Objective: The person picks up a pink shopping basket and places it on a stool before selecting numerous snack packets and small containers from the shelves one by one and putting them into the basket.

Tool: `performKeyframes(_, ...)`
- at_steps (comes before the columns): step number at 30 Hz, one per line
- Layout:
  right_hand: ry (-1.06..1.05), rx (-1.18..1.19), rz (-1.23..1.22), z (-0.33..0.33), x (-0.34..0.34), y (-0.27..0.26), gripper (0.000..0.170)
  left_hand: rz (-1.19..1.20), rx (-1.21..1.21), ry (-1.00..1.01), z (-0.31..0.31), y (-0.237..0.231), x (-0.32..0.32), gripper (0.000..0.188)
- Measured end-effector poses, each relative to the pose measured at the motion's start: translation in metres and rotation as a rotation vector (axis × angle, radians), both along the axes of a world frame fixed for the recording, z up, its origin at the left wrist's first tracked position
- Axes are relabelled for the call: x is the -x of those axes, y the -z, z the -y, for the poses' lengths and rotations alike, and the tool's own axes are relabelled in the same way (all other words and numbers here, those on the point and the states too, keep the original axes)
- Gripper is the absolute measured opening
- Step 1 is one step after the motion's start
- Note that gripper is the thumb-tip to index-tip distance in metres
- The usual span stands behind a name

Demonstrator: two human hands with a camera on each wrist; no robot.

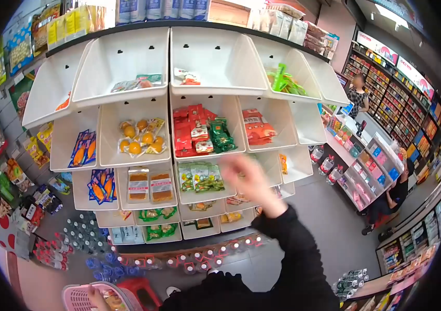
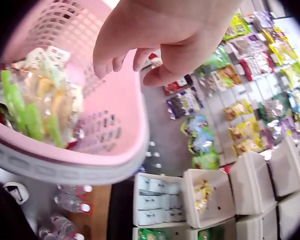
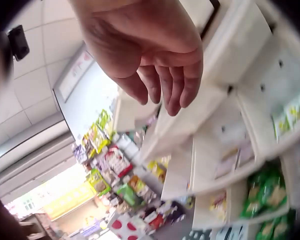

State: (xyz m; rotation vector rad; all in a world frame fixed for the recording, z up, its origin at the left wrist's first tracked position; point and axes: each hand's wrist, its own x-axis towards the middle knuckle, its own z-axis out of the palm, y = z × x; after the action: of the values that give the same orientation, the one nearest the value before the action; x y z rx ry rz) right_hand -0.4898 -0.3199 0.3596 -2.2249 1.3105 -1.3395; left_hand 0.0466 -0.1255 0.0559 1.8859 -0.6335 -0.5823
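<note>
My right hand [image 1: 249,179] is raised in front of the shelf of white bins, slightly blurred. Behind it are a bin of green snack packets [image 1: 200,177] and one of red and dark green packets [image 1: 200,129]. In the right wrist view its fingers [image 3: 175,90] hang loosely bent with nothing between them. My left hand [image 2: 160,37] is over a pink plastic basket [image 2: 115,145], fingers relaxed beside the rim. Inside the basket lie clear and green packaged snacks [image 2: 40,100]. In the head view the basket is at the bottom left.
Packaged yellow-brown eggs [image 1: 140,137], orange-and-blue packets [image 1: 84,150] and red packs [image 1: 257,127] fill neighbouring bins. Drink bottles [image 1: 189,262] line the shelf's foot. A red stool [image 1: 140,293] stands by the basket. To the right are a counter [image 1: 360,135], a person standing behind it and another seated.
</note>
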Motion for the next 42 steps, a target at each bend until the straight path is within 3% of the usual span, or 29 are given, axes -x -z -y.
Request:
performKeyframes(1,0.075,0.153,0.035,0.009,0.022,-0.024,0.03,-0.164,0.109,-0.098,0.026,0.003,0.002,0.034)
performKeyframes(3,0.357,0.328,0.027,0.028,0.058,-0.072,0.032,-0.209,0.306,0.136,0.066,-0.002,0.007,0.032)
performKeyframes(5,0.57,0.719,-0.168,0.063,0.098,-0.105,0.04,-0.219,0.376,0.215,0.097,-0.075,0.075,0.031)
performKeyframes(7,0.865,0.693,-0.238,0.082,0.116,-0.132,0.037,-0.195,0.415,0.373,0.113,-0.12,0.127,0.028)
performKeyframes(8,0.861,0.697,-0.228,0.091,0.123,-0.141,0.037,-0.231,0.476,0.437,0.115,-0.144,0.158,0.025)
performKeyframes(10,0.982,0.41,-0.464,0.106,0.135,-0.153,0.03,-0.218,0.497,0.52,0.122,-0.161,0.198,0.02)
performKeyframes(11,0.975,0.415,-0.457,0.108,0.138,-0.158,0.03,-0.222,0.5,0.569,0.124,-0.167,0.214,0.019)
performKeyframes(13,0.808,0.112,-0.34,0.109,0.14,-0.169,0.02,-0.265,0.512,0.649,0.126,-0.171,0.24,0.018)
performKeyframes(14,0.8,0.116,-0.338,0.112,0.146,-0.171,0.02,-0.263,0.488,0.697,0.126,-0.173,0.249,0.018)
performKeyframes(17,0.543,0.553,-0.034,0.121,0.173,-0.18,0.016,-0.291,0.467,0.779,0.124,-0.173,0.272,0.018)
performKeyframes(19,0.361,0.63,0.253,0.095,0.168,-0.188,0.014,-0.316,0.412,0.834,0.123,-0.177,0.282,0.018)
performKeyframes(20,0.199,0.513,0.335,0.081,0.174,-0.189,0.012,-0.325,0.404,0.875,0.123,-0.178,0.287,0.018)
performKeyframes(22,0.051,0.596,0.528,0.045,0.152,-0.183,0.011,-0.392,0.401,0.956,0.126,-0.182,0.298,0.019)
performKeyframes(24,0.069,0.657,0.59,0.021,0.134,-0.167,0.014,-0.404,0.402,1.052,0.129,-0.196,0.313,0.022)
performKeyframes(26,-0.07,0.472,0.682,-0.008,0.09,-0.143,0.018,-0.47,0.45,1.15,0.131,-0.219,0.328,0.025)
performKeyframes(27,-0.081,0.429,0.713,-0.014,0.071,-0.126,0.018,-0.636,0.472,1.206,0.133,-0.225,0.332,0.029)
performKeyframes(29,-0.036,0.288,0.706,-0.015,0.04,-0.079,0.018,-1.105,0.573,1.163,0.137,-0.218,0.344,0.043)
performKeyframes(30,0.015,0.204,0.656,-0.012,0.024,-0.048,0.019,-1.226,0.63,1.15,0.137,-0.216,0.345,0.049)
performKeyframes(32,-0.283,-0.022,0.755,-0.014,-0.028,0.001,0.018,-1.358,0.707,1.008,0.133,-0.212,0.338,0.049)
performKeyframes(34,-0.284,-0.22,0.838,-0.028,-0.097,0.037,0.014,-1.362,0.729,0.774,0.123,-0.2,0.313,0.04)
performKeyframes(36,-0.344,-0.45,0.89,-0.032,-0.135,0.087,0.014,-1.568,0.858,0.646,0.113,-0.174,0.282,0.029)
performKeyframes(37,-0.42,-0.542,0.855,-0.035,-0.153,0.111,0.015,-1.543,0.95,0.53,0.106,-0.154,0.264,0.024)
performKeyframes(40,-0.543,-0.896,0.753,-0.073,-0.224,0.155,0.016,-1.345,0.912,0.197,0.057,-0.138,0.199,0.022)
performKeyframes(42,-0.713,-1.068,0.532,-0.093,-0.26,0.195,0.018,-1.221,0.872,0.091,0.021,-0.11,0.16,0.029)
